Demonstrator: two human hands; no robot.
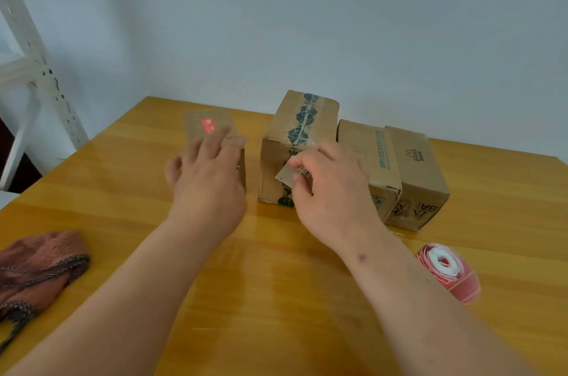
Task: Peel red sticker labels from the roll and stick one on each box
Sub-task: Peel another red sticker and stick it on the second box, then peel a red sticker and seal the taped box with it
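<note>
Cardboard boxes are sitting in a row at the far side of the yellow wooden table (pixel 276 283). On the left, a blurred box (pixel 212 132) bearing a red sticker (pixel 208 126) is lying under the left hand (pixel 209 182), whose straight fingers are resting flat on its top. Next to it, a taller box (pixel 301 126) with dark-printed tape is standing just behind the right hand (pixel 329 188), which is pinching a small brownish label or backing slip (pixel 287 174) between thumb and fingertips. Two more boxes (pixel 408 166) are touching each other on the right. Nearer, by the right forearm, the red sticker roll (pixel 450 271) is lying on the table. A reddish-brown cloth (pixel 37 268) is lying at the left edge.
</note>
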